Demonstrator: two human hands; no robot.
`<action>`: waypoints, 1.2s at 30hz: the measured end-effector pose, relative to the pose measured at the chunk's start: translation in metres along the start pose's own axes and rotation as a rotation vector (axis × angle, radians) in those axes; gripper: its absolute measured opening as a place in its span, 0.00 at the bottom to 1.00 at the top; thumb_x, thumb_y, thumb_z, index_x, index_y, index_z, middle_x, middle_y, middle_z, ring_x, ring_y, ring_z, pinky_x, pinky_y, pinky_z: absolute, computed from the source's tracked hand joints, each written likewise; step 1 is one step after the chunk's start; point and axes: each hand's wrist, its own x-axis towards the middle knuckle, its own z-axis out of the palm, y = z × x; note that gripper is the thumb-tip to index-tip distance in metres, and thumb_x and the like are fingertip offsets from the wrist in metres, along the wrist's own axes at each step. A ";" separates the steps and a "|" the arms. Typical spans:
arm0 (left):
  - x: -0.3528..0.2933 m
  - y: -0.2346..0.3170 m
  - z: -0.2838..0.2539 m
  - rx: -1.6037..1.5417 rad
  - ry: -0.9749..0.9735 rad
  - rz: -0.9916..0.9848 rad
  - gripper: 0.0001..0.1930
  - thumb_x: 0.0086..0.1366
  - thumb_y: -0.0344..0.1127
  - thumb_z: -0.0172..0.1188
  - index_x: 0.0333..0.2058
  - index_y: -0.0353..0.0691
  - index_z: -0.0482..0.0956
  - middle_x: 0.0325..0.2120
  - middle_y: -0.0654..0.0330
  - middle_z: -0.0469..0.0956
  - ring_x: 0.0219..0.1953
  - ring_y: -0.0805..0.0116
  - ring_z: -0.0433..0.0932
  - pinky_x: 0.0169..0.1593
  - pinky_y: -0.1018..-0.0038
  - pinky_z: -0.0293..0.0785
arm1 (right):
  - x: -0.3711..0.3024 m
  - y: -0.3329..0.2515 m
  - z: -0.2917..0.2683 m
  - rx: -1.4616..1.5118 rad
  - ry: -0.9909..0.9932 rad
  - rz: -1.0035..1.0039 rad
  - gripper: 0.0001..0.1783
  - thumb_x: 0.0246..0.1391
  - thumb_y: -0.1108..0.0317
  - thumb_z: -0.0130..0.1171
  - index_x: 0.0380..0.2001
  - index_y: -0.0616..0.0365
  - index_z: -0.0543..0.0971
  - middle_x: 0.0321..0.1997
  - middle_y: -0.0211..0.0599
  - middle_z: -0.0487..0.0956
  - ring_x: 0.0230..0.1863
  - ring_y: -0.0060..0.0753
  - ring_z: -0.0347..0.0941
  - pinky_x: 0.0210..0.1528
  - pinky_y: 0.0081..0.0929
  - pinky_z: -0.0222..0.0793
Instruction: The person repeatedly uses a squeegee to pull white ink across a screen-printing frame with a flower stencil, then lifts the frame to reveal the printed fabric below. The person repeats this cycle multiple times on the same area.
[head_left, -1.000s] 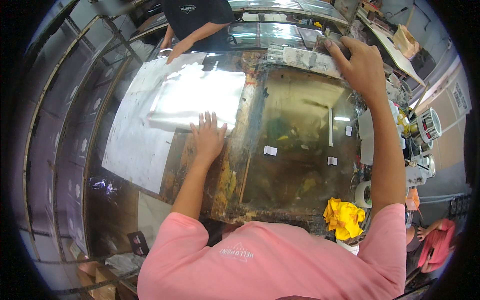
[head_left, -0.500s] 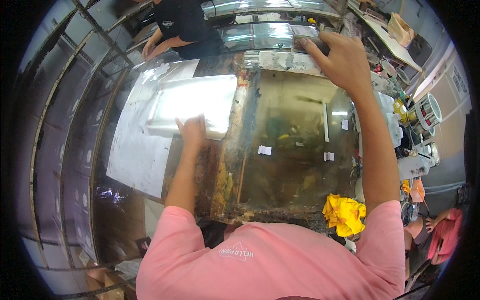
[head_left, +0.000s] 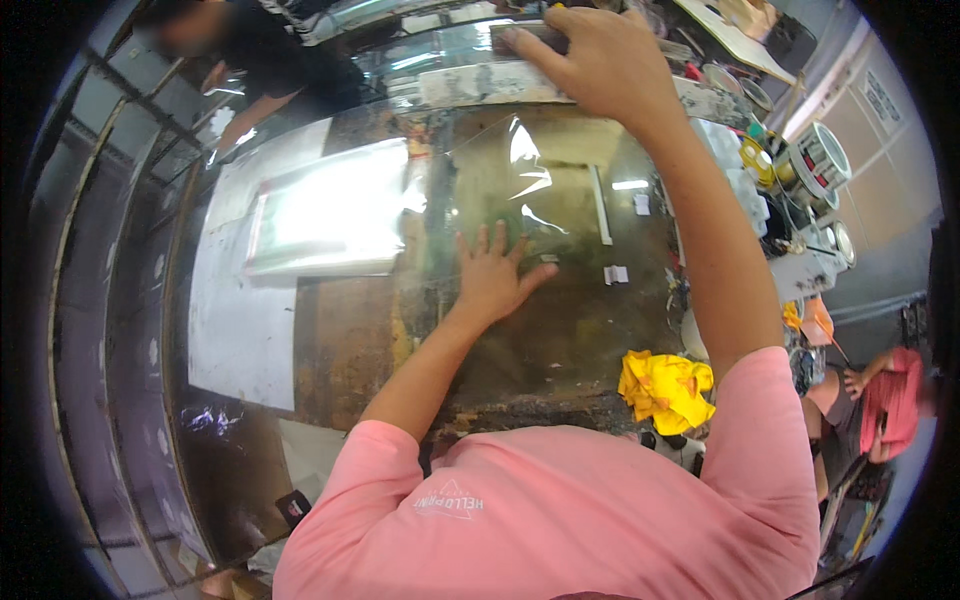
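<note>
Left fingers [head_left: 484, 243] spread on clear film [head_left: 528, 182], right fingers [head_left: 538, 54] gripping a dark block [head_left: 547, 37] (white lettering [head_left: 449, 503] marks the pink shirt [head_left: 590, 490]).

Palm down and fingers [head_left: 500, 238] spread, the left hand [head_left: 490, 278] reaches over the middle of the counter [head_left: 345, 340], thumb out to the right, its forearm [head_left: 425, 368] angling up from the near edge. The right arm [head_left: 712, 215] stretches over the counter's right edge, the right hand [head_left: 615, 65] curled in a grasp at the far edge, thumb pointing left.
</note>
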 end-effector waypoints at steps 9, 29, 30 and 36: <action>0.035 0.068 0.039 -0.081 -0.052 0.231 0.59 0.56 0.89 0.51 0.74 0.50 0.70 0.77 0.41 0.58 0.80 0.37 0.52 0.77 0.27 0.28 | 0.013 -0.001 -0.004 -0.080 0.034 -0.058 0.36 0.67 0.36 0.52 0.26 0.60 0.87 0.28 0.53 0.85 0.37 0.55 0.84 0.49 0.51 0.70; 0.028 0.071 0.026 -0.220 0.195 0.231 0.48 0.56 0.78 0.66 0.64 0.47 0.81 0.65 0.44 0.75 0.67 0.43 0.73 0.75 0.37 0.51 | 0.023 0.003 -0.007 -0.094 -0.028 -0.013 0.38 0.66 0.36 0.53 0.29 0.66 0.87 0.30 0.57 0.86 0.37 0.59 0.84 0.49 0.51 0.76; 0.032 0.064 0.016 -0.309 0.267 0.180 0.45 0.56 0.73 0.71 0.63 0.46 0.81 0.62 0.46 0.79 0.64 0.47 0.77 0.72 0.42 0.61 | 0.023 0.002 -0.006 -0.102 0.006 -0.020 0.38 0.66 0.36 0.53 0.28 0.65 0.87 0.30 0.57 0.86 0.37 0.60 0.84 0.48 0.52 0.75; 0.038 -0.021 -0.105 -1.410 0.609 -0.302 0.48 0.57 0.36 0.83 0.72 0.29 0.66 0.43 0.52 0.85 0.41 0.70 0.83 0.49 0.71 0.82 | -0.024 -0.009 0.006 -0.110 -0.026 0.016 0.33 0.67 0.38 0.56 0.44 0.64 0.84 0.34 0.53 0.85 0.40 0.58 0.82 0.46 0.51 0.70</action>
